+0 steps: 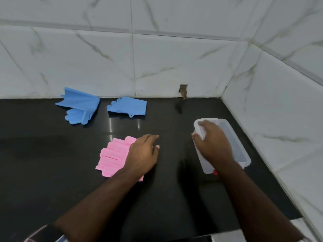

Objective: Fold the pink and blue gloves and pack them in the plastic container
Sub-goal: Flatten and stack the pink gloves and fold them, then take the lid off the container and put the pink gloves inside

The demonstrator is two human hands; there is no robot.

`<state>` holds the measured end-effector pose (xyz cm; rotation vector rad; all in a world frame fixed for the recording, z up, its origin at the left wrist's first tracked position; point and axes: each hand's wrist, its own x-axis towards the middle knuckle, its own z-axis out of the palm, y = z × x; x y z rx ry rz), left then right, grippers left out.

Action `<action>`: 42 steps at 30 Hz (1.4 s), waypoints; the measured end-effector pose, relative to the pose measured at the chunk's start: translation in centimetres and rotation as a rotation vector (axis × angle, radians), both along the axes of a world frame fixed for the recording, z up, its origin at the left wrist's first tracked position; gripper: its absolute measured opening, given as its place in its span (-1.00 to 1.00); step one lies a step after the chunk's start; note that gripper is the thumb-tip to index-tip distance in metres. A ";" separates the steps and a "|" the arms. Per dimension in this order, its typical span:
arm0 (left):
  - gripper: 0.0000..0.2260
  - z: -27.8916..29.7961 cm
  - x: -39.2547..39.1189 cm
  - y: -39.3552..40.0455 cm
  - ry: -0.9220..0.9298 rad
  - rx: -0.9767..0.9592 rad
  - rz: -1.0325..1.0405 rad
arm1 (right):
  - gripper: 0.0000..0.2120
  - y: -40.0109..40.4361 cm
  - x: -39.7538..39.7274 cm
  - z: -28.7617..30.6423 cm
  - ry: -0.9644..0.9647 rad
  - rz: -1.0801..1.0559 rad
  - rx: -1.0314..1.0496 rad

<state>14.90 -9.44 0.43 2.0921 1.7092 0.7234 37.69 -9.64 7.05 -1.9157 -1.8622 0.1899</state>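
- My left hand (142, 155) lies flat on the pink gloves (111, 158), fingers straight and together, probably to press the fold down so the springy material does not open again.
- My right hand (214, 143) rests over the near-left rim of the clear plastic container (243, 151), fingers loosely spread; I judge it steadies the box for packing.
- The container sits right of the pink gloves, well apart from them.
- Two blue gloves (128, 106) (79, 105) wait beyond the pink gloves, near the tiled wall (157, 58); the left one looks half-folded.
- My hand hides the pink gloves' cuff end.
- A small red part (215, 172) at the container's near corner is unclear, and I cannot tell whether my right fingers actually grip the rim.
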 end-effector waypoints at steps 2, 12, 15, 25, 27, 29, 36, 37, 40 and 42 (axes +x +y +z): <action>-0.61 0.5 2.6 0.2 -0.086 -0.080 -0.041 | -0.57 0.6 4.7 0.5 -0.012 -0.165 -0.030; -0.79 2.1 8.6 1.1 -0.676 -0.339 0.101 | -0.68 0.6 5.8 -1.3 0.318 -0.095 -0.129; -0.88 2.3 8.1 1.2 -0.754 -0.297 0.225 | -0.73 1.7 4.0 -1.6 0.496 -0.097 -0.184; -0.81 0.9 6.8 1.5 -0.574 -0.181 0.322 | -0.67 5.6 0.2 -3.8 0.510 -0.173 -0.289; -0.78 0.4 6.5 1.6 -0.537 -0.171 0.341 | -0.70 5.3 0.1 -3.9 0.439 -0.164 -0.251; -0.78 0.4 6.6 1.6 -0.523 -0.153 0.350 | -0.71 5.3 0.1 -4.1 0.384 -0.148 -0.211; -0.77 0.6 7.0 1.2 -0.542 -0.125 0.377 | -0.72 5.3 0.3 -4.7 0.280 -0.092 -0.110; -0.78 0.7 7.0 1.1 -0.544 -0.125 0.388 | -0.72 5.3 0.3 -4.6 0.272 -0.082 -0.085; -0.81 0.2 6.9 1.2 -0.551 -0.144 0.405 | -0.74 5.5 0.0 -4.2 0.268 -0.057 -0.013; -0.81 0.1 6.8 1.2 -0.554 -0.136 0.386 | -0.74 5.7 -0.1 -4.3 0.293 -0.054 -0.002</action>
